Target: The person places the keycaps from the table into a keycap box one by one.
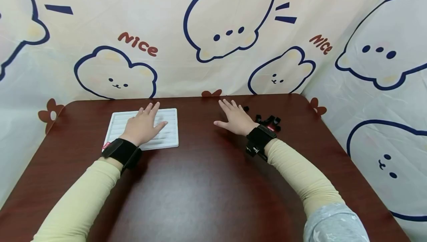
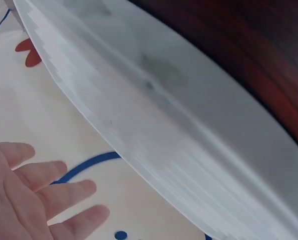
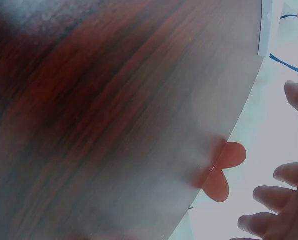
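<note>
My left hand is spread over a white rectangular tray with raised ridges, at the left of the table. In the left wrist view the hand appears with straight fingers, apart from the tray's pale side. My right hand hovers at the right of the table, fingers spread and holding nothing. Just right of it lie several small black pieces with a bit of red among them; the hand and wrist partly hide them. The right wrist view shows the relaxed fingertips at its right edge.
The dark brown wooden table has a straight back edge against a cream cloth printed with blue cartoon outlines. A similar cloth hangs along the right side. Black bands circle both wrists.
</note>
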Demonstrator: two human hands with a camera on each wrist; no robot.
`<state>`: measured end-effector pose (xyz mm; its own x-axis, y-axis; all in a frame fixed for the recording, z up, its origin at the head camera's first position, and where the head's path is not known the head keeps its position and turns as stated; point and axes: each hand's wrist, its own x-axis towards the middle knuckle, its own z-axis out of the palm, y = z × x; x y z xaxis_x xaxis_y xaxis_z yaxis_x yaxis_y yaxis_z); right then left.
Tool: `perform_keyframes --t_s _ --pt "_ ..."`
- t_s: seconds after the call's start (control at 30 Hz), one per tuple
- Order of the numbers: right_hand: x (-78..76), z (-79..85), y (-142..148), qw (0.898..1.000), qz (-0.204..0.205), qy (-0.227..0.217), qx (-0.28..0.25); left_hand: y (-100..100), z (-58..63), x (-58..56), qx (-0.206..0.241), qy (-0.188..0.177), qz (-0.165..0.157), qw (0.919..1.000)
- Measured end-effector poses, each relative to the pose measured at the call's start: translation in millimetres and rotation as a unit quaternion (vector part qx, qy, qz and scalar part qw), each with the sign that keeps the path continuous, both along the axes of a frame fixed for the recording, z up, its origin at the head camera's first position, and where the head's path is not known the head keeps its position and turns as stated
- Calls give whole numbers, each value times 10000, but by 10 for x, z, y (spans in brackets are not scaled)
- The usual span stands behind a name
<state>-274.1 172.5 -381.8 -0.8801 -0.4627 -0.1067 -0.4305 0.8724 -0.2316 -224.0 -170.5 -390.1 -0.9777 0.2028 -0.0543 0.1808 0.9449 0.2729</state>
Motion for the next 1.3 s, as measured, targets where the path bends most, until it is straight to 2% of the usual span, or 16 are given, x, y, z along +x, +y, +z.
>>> perform_keyframes --t_s 0.3,0.53,0.73,0.87,1.3 --pt "18 8 32 10000 82 -47 1 -344 58 61 375 44 205 9991" --pt "23 8 42 9998 16 -190 -88 -724 86 103 673 -51 882 9938" --pt "36 -4 49 9995 2 -294 -102 -968 48 126 709 -357 1400 9870" --pt "46 -11 52 9994 -28 -324 -68 -1064 22 152 802 -615 1586 9822" --pt "86 -38 22 9982 158 -289 -502 -1147 -14 120 882 -1149 1647 9756"
